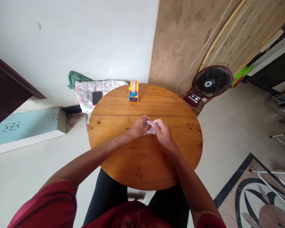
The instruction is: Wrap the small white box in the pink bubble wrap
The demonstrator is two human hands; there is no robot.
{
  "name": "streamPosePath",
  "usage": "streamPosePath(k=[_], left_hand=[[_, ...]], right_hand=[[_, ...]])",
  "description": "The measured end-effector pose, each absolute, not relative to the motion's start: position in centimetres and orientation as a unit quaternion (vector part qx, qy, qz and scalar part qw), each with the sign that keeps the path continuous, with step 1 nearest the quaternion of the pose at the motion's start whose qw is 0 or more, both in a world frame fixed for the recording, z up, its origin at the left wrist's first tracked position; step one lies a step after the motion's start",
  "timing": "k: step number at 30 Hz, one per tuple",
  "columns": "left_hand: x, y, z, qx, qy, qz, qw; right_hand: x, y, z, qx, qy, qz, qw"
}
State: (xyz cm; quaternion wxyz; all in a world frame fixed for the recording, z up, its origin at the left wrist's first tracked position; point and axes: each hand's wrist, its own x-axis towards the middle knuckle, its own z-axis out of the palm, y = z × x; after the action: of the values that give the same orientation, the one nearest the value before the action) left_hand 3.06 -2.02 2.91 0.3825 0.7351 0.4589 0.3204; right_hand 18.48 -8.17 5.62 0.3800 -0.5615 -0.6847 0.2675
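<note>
While both hands meet over the middle of the round wooden table, a small, crumpled piece of thin whitish plastic is caught between them; whether it touches the tabletop, or has anything inside, I cannot tell. The left hand is clamped on the plastic's left side, its fingers curled inward, and the right hand pinches the plastic from the right with bent fingers, so the two are only just apart, with the plastic bridging them. The step in hand looks to be fine fingerwork on that plastic, though its exact purpose is hidden by the fingers. As I judge it, the next move calls for a steady grip on the left and a light, precise pinch on the right, since so thin a sheet could slip or tear. Near the table's far edge, out of reach of either hand's present hold, stands an orange and blue tape dispenser. Past the table's far left edge lie a printed white sack, with a dark flat object on it, and a green bag behind. Beyond the table's far right edge stands a dark red fan, tilted in this view.
</note>
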Motion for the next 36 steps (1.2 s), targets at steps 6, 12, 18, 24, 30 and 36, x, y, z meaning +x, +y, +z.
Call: streamPosePath(k=[6, 12, 18, 24, 30, 36], left_hand=[[1.2, -3.7, 1.6, 0.789, 0.378, 0.392, 0.285], [1.4, -4.3, 0.2, 0.778, 0.381, 0.417, 0.274], [0.5, -5.9, 0.7, 0.745, 0.431, 0.45, 0.239], [1.4, -7.1, 1.7, 0.817, 0.399, 0.379, 0.172], [2.8, -6.9, 3.2, 0.782, 0.484, 0.328, 0.215], [4.1, -6.8, 3.7, 0.699, 0.571, 0.338, 0.267]], right_hand=[[18.4, -8.9, 5.3, -0.524, -0.704, 0.288, 0.385], [18.8, -8.8, 5.4, -0.504, -0.699, 0.317, 0.396], [19.4, -7.8, 6.0, -0.542, -0.672, 0.315, 0.395], [19.3, -7.4, 6.5, -0.553, -0.676, 0.303, 0.382], [19.2, -7.3, 6.6, -0.543, -0.673, 0.312, 0.394], [19.2, -7.3, 6.5, -0.547, -0.67, 0.313, 0.392]])
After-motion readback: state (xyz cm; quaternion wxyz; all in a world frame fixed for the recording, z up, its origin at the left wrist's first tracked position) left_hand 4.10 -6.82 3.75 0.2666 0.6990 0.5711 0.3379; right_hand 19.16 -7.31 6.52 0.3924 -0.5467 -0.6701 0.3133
